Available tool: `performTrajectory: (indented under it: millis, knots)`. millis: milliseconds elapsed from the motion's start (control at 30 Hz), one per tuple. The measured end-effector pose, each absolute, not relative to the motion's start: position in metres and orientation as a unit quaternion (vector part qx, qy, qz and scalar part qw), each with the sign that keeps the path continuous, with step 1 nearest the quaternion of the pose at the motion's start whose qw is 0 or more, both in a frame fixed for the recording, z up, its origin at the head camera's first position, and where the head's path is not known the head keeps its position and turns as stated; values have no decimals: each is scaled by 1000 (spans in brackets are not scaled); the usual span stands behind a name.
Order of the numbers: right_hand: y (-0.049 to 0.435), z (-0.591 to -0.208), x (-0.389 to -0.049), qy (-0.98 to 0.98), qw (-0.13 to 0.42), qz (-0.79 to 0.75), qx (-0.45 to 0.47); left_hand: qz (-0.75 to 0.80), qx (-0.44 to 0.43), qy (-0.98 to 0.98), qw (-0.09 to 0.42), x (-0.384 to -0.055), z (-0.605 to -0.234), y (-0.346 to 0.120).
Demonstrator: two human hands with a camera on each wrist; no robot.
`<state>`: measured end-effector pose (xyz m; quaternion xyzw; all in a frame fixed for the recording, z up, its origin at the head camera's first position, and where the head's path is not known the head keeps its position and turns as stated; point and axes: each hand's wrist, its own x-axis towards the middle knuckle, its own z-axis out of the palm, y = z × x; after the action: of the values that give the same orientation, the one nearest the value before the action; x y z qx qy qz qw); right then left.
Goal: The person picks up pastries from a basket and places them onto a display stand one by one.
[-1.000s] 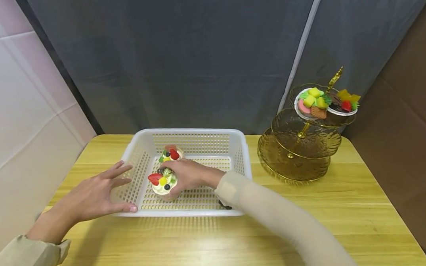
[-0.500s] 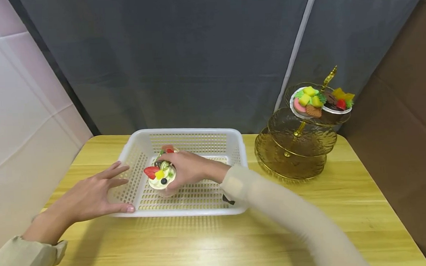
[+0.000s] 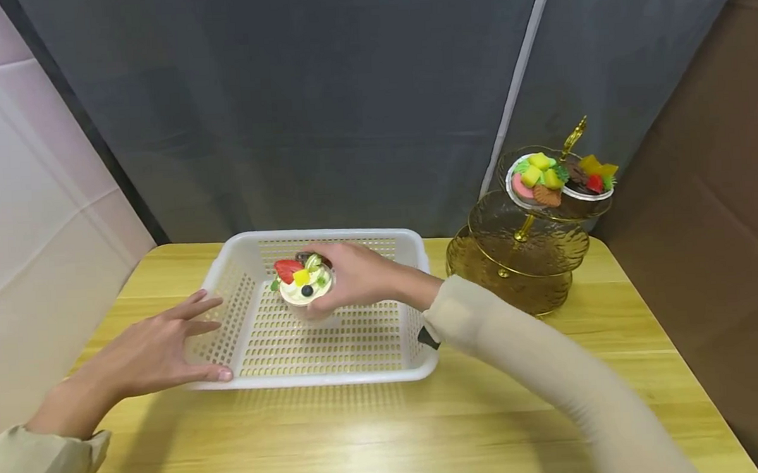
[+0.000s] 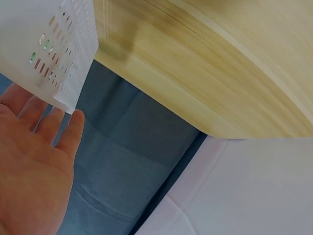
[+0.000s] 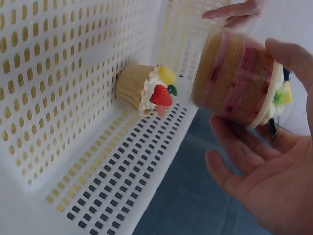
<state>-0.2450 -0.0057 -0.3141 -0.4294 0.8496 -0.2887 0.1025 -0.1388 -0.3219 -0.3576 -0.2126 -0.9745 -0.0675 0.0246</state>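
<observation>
My right hand (image 3: 358,274) grips a clear cup of layered cake (image 5: 234,78), with fingers and thumb on opposite sides. Cream, a strawberry and other fruit top the cake, and the cup is raised over the white basket (image 3: 315,380). A cupcake (image 5: 142,90) with cream and a strawberry stays on the basket floor, almost wholly hidden behind the cup in the head view. My left hand (image 3: 146,356) rests at the basket's left end, fingers spread and fairly straight, its thumb along the front rim. In the left wrist view, its fingertips meet the basket's edge.
Right of the basket stands a three-tier gold-rimmed stand (image 3: 529,258). Its top tier carries a cupcake with yellow cubes (image 3: 535,180) and a chocolate cupcake (image 3: 591,179). A grey curtain (image 3: 285,113) hangs behind the wooden table (image 3: 375,441).
My right hand has lifted the cake cup off the basket floor and carried it back and to the right. The left hand keeps its place at the basket while the head view turns slightly.
</observation>
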Motion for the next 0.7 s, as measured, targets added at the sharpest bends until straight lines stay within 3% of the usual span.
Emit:
performTrajectory:
  millis: [700]
  knots:
    - [92,-306,-239,868,32,-341,-358,-58,-215,-975,14,-141,-358,-321]
